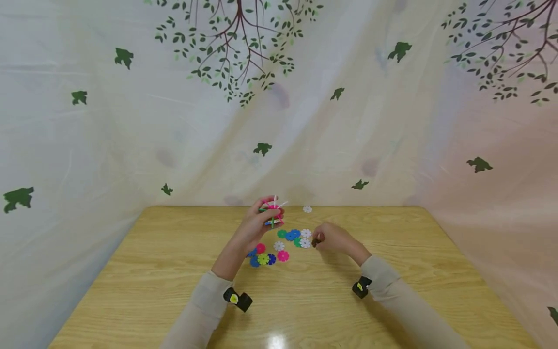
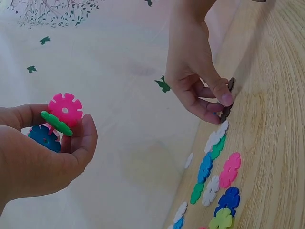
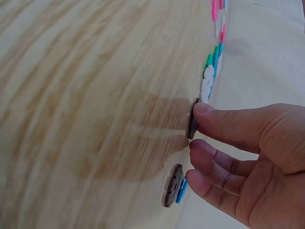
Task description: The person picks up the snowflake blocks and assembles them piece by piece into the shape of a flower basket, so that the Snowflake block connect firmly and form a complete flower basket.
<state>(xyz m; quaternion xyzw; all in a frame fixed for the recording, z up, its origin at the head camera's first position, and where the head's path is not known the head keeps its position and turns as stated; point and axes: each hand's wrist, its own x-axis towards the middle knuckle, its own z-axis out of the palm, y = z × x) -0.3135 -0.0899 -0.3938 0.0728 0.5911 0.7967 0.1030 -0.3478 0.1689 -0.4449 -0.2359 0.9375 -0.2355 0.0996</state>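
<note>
My left hand (image 1: 249, 230) is raised over the far part of the table and holds a cluster of interlocked plastic snowflake discs. In the left wrist view, a pink disc (image 2: 71, 109), a green disc (image 2: 56, 123) and a blue disc (image 2: 44, 138) show in that cluster; fingers hide part of it. Low at the tabletop, my right hand (image 1: 335, 237) pinches a brown snowflake disc (image 3: 192, 125), its thumb on the upper end and a fingertip by the lower. Beside the other fingertips is a second brown disc (image 3: 173, 186), overlapping a blue disc (image 3: 181, 190).
Loose discs lie between the hands on the wooden table (image 1: 305, 300): white (image 1: 306, 233), green (image 1: 282, 233), pink (image 1: 283, 255) and yellow (image 1: 263, 259) among them. One white disc (image 1: 307, 209) sits near the back edge. A printed cloth (image 1: 209, 145) hangs behind.
</note>
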